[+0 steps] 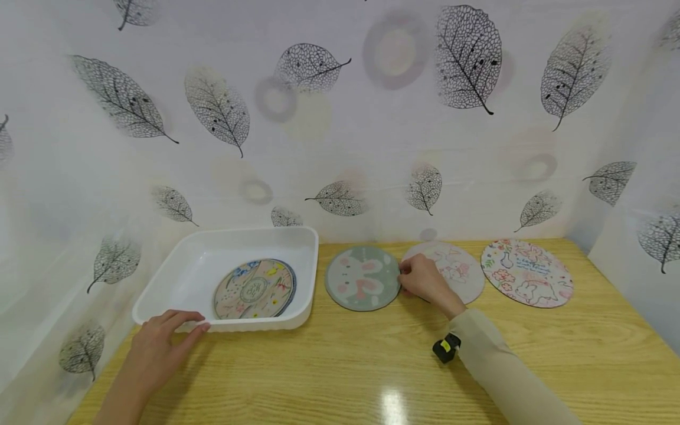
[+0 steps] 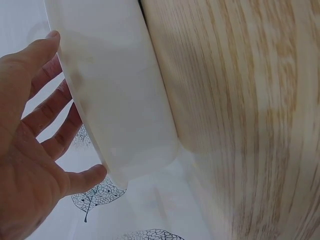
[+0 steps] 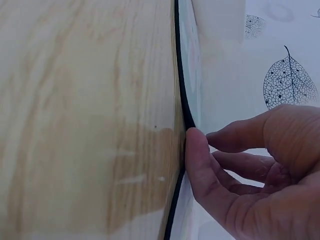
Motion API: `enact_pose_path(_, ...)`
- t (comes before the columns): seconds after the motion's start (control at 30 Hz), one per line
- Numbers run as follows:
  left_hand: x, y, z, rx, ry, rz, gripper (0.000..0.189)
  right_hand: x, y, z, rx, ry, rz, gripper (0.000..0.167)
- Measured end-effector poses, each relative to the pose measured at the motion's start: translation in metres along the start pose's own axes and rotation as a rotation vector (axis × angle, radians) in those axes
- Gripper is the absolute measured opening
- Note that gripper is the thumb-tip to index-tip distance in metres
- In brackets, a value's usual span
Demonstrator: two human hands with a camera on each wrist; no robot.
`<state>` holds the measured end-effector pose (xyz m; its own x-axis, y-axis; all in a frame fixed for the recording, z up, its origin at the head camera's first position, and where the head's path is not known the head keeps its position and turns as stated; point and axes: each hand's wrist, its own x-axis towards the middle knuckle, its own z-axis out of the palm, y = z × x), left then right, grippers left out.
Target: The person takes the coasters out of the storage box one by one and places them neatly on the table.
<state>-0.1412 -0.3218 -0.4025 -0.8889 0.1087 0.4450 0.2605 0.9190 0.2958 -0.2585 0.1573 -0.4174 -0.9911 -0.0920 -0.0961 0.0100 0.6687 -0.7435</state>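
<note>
My left hand grips the near rim of a white plastic basin at its left end. In the left wrist view the thumb is on the near side of the rim and the other fingers go behind it. A round mat with flowers lies inside the basin. My right hand pinches the right edge of a grey-green round mat with a white rabbit. The right wrist view shows the thumb right at that mat's black edge. Just right of it, a pale pink round mat is partly hidden by the hand.
Farther right lies a white round mat with red flowers and rabbits. All stand on a wooden table against a leaf-patterned curtain that hangs behind and at both sides. A small black device sits at the right wrist.
</note>
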Motion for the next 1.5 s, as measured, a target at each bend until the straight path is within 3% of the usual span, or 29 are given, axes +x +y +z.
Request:
enact_pose_path(0.37,0.0,-0.002,0.002,-0.011,0.03,0.027,0.017,0.002,0.002,-0.001,-0.074,-0.074,-0.025,0.032)
enact_pose_path(0.53,0.0,-0.002,0.002,-0.018,0.02,0.021,0.018,0.005,0.002,0.0,-0.139,-0.112,-0.041,0.022)
enact_pose_path(0.97,0.0,0.0,0.0,-0.018,-0.003,0.017,0.019,0.005,-0.005,0.006,-0.336,-0.028,-0.149,0.017)
enact_pose_path(1.03,0.0,0.001,-0.001,-0.02,0.0,0.015,0.019,0.004,-0.007,0.007,-0.386,-0.031,-0.191,0.018)
enact_pose_path(1.17,0.0,0.001,-0.001,-0.03,-0.003,0.007,0.018,0.002,-0.01,0.012,-0.467,-0.049,-0.333,0.037)
enact_pose_path(1.33,0.0,0.0,-0.001,-0.031,-0.009,0.002,0.019,-0.004,-0.017,0.02,-0.475,-0.121,-0.54,0.034)
enact_pose_path(1.5,0.0,0.0,-0.001,-0.03,-0.013,-0.002,0.019,-0.013,-0.023,0.026,-0.465,-0.189,-0.595,0.029)
